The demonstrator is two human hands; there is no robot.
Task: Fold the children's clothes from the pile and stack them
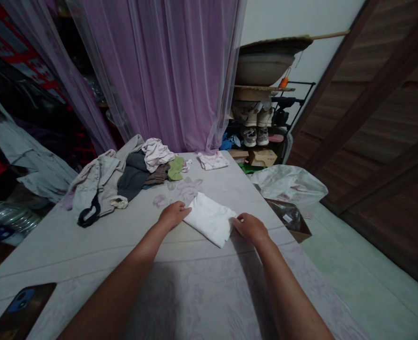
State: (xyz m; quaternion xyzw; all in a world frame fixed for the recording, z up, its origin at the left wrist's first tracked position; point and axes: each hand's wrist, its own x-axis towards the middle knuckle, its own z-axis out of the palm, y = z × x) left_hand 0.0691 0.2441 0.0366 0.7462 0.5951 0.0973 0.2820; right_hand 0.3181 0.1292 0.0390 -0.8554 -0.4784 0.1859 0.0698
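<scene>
The bottom edge cuts off the left forearm [124, 278] at seven o'clock, the right forearm [283, 278] at five and the phone [28, 309] at eight. Where the left hand [172, 215] and right hand [253, 227] meet the cloth [211, 217], pinch or mere touch is too small to tell. The curtain's [159, 71] top, at eleven, is out of frame. The label [287, 218] at four is unreadable.

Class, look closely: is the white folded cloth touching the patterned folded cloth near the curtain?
Apart. The head view shows a bare strip of floral cover between the white folded cloth and the patterned folded cloth beyond it.
</scene>
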